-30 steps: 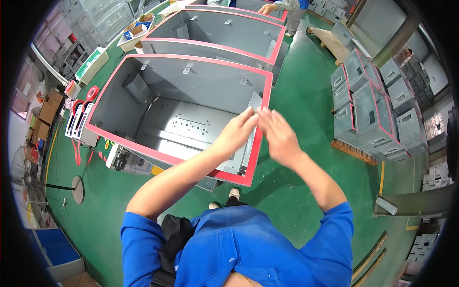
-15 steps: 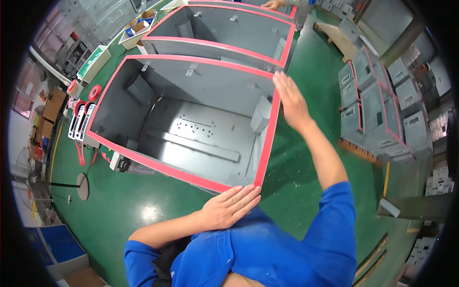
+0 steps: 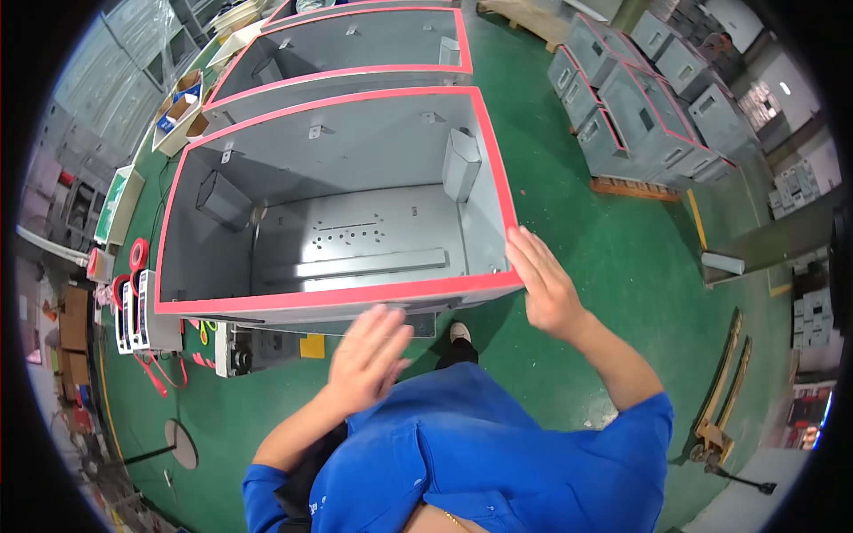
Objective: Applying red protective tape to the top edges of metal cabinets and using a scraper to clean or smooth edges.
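A grey open metal cabinet box (image 3: 355, 171) lies in front of me with its opening facing up. Pink-red tape (image 3: 338, 295) runs round its rim. My right hand (image 3: 549, 286) is at the right side near the front corner, its outstretched fingers touching the outer edge of the taped rim. Off the rim, just this side of the front edge, is my left hand (image 3: 366, 357). Its fingers are extended and slightly blurred, and nothing shows in it. Inside the box are a floor with punched holes, a raised strip and brackets on the walls.
A second taped box (image 3: 355, 46) stands behind the first. At left are tape rolls (image 3: 139, 254), a white device (image 3: 158, 313) and a green-lined bin (image 3: 118, 206). Stacked grey cabinets (image 3: 635, 107) stand on a pallet at right; a pallet jack (image 3: 718, 400) is lower right.
My right hand has come down the right rim from the far corner to near the front corner. My left hand has left the front right corner and moved left. The view has shifted.
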Tool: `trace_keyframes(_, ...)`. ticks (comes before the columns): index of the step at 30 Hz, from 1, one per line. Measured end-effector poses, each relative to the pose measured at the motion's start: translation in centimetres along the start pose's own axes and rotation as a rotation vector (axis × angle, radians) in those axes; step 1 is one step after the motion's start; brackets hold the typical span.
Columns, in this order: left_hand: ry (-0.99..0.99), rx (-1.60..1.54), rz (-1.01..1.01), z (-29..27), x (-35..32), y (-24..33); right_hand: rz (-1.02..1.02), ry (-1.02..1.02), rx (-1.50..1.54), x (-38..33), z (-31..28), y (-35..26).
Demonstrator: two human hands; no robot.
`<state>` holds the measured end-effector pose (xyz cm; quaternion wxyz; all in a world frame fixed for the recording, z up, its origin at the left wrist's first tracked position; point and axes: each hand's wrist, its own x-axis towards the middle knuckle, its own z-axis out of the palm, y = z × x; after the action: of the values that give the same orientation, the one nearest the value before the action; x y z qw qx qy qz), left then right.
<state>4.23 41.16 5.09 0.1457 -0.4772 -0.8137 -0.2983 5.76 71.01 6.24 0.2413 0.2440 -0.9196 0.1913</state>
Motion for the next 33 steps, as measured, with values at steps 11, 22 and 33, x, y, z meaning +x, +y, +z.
trace_keyframes(11, 0.474, 0.302, -0.307, -13.8, -11.7, -10.9, 0.384, -0.299, -0.057, 3.0, -1.4, -4.7)
trace_keyframes(22, 0.962, -0.240, -0.731, -14.0, -13.4, -18.9, 0.575, -0.216, -0.153, 17.4, 6.2, 12.5)
trace_keyframes(33, 1.240, -0.468, -0.811, -13.1, -12.2, -19.7, 0.745, 0.362, 0.936, 4.0, 3.6, -2.2)
